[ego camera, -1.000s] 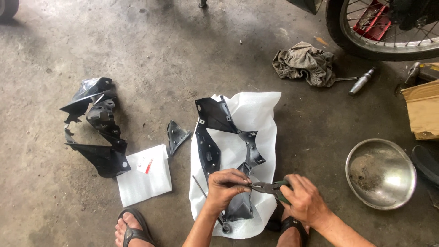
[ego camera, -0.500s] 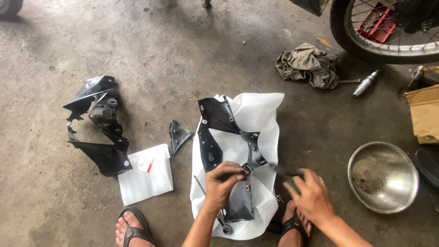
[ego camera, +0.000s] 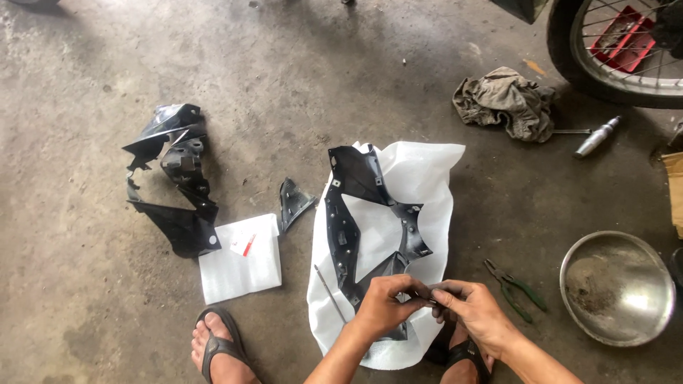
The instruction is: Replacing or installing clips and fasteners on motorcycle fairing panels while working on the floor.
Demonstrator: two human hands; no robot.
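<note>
Hands, left hand [ego camera: 384,302] and right hand [ego camera: 473,306], pinch a small part over black fairing [ego camera: 359,213]; pliers [ego camera: 516,288] beside.

Both hands meet low in the scene, the left hand [ego camera: 384,304] and right hand [ego camera: 473,309] pinching a small dark piece [ego camera: 425,292] between their fingertips, over the near end of a black plastic panel [ego camera: 359,213] lying on white foam wrap [ego camera: 427,178]. Green-handled pliers [ego camera: 516,288] lie just right, beside a metal bowl [ego camera: 617,286].
</note>
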